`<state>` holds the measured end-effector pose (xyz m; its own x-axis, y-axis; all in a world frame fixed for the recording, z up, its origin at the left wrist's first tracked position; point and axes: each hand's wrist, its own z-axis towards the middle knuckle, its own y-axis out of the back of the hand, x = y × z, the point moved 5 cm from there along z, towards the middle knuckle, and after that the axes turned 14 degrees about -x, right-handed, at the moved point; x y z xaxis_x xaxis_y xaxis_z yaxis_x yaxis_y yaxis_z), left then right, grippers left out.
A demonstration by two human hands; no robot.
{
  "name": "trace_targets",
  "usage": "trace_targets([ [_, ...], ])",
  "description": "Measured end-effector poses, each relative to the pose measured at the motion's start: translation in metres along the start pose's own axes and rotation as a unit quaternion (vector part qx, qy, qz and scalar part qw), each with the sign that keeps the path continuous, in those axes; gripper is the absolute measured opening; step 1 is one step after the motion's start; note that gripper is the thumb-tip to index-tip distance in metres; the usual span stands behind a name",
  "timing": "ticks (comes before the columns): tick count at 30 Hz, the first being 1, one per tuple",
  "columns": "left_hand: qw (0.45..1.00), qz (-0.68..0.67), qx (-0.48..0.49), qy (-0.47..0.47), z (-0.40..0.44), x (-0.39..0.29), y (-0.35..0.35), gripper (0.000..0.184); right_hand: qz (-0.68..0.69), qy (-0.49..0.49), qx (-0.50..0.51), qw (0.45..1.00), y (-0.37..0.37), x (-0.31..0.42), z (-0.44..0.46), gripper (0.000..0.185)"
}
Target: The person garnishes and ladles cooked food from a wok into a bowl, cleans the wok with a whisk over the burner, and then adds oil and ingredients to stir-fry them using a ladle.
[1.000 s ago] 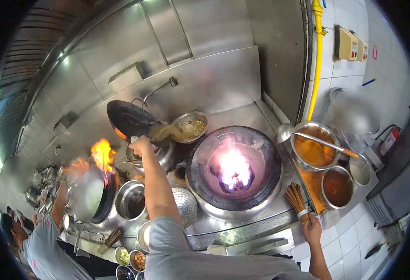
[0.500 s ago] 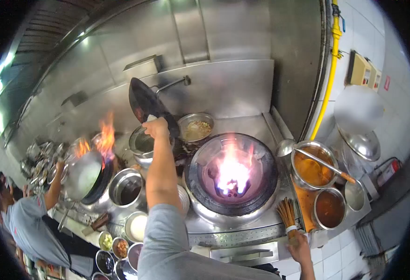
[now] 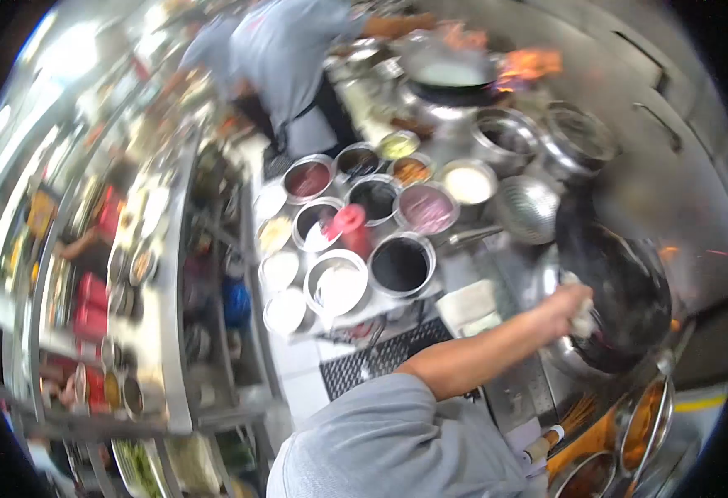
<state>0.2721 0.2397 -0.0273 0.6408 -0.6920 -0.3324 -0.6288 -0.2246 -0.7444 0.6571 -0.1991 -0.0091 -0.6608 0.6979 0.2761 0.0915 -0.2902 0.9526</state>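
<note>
My left hand (image 3: pixel 569 309) is closed on a white cloth (image 3: pixel 584 319) at the near rim of a dark wok (image 3: pixel 625 286). The wok sits over the round stove burner, its inside dark and shiny. Low on the right, a bamboo wok brush (image 3: pixel 578 411) shows its bristles, white band and part of its handle. My right hand is out of view, so what holds the brush, if anything, cannot be seen. Beside the wok lies a perforated metal strainer (image 3: pixel 528 209).
Several seasoning pots, including a dark-liquid pot (image 3: pixel 400 264) and a white-powder bowl (image 3: pixel 336 282), crowd the left. A co-worker (image 3: pixel 293 58) stands at a flaming wok (image 3: pixel 447 70). A folded cloth (image 3: pixel 468 305) lies on the counter; a sauce pot (image 3: pixel 647 427) stands lower right.
The view has swung left. My left hand has brought the wok from its tilted place at the back down onto the burner. My right hand has gone out of view.
</note>
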Motion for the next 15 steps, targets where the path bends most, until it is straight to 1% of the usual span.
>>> trace_targets([
  [1,0.999,0.037,0.001,0.0,0.001,0.013,0.006,0.008,-0.01,0.0,0.01,1.0,-0.013,0.008,0.003,0.054],
  [2,0.999,0.0,-0.047,0.024,-0.026,0.017,0.002,0.007,-0.018,-0.004,0.02,1.0,-0.022,0.015,0.003,0.053],
  [4,0.999,0.045,-0.012,0.018,-0.015,0.043,0.009,0.029,-0.029,-0.006,0.029,0.999,-0.037,0.018,0.009,0.053],
  [6,0.989,0.115,-0.089,-0.01,-0.032,0.048,0.008,0.05,-0.04,-0.011,0.037,0.998,-0.038,0.016,0.015,0.052],
  [8,0.979,0.155,-0.134,-0.021,-0.045,0.04,0.007,0.068,-0.05,-0.01,0.047,0.998,-0.034,0.013,0.028,0.052],
  [10,0.976,0.176,-0.125,-0.019,-0.052,0.032,0.0,0.082,-0.053,-0.007,0.05,0.997,-0.023,0.01,0.043,0.053],
  [11,0.977,0.162,-0.135,-0.019,-0.035,0.033,-0.001,0.083,-0.052,-0.004,0.05,0.997,-0.011,0.007,0.05,0.053],
  [12,0.979,0.154,-0.134,-0.011,-0.006,0.049,-0.002,0.084,-0.047,-0.003,0.049,0.998,0.001,0.002,0.056,0.053],
  [13,0.982,0.176,-0.059,-0.014,0.023,0.068,0.007,0.058,-0.038,-0.003,0.049,0.998,0.019,0.002,0.06,0.054],
  [14,0.98,0.195,0.016,-0.019,0.021,0.065,0.012,0.034,-0.022,-0.008,0.044,0.999,0.037,0.017,0.057,0.055],
  [15,0.993,0.118,-0.011,0.028,0.025,0.072,0.013,0.021,-0.006,-0.03,0.045,0.999,0.049,0.026,0.055,0.055],
])
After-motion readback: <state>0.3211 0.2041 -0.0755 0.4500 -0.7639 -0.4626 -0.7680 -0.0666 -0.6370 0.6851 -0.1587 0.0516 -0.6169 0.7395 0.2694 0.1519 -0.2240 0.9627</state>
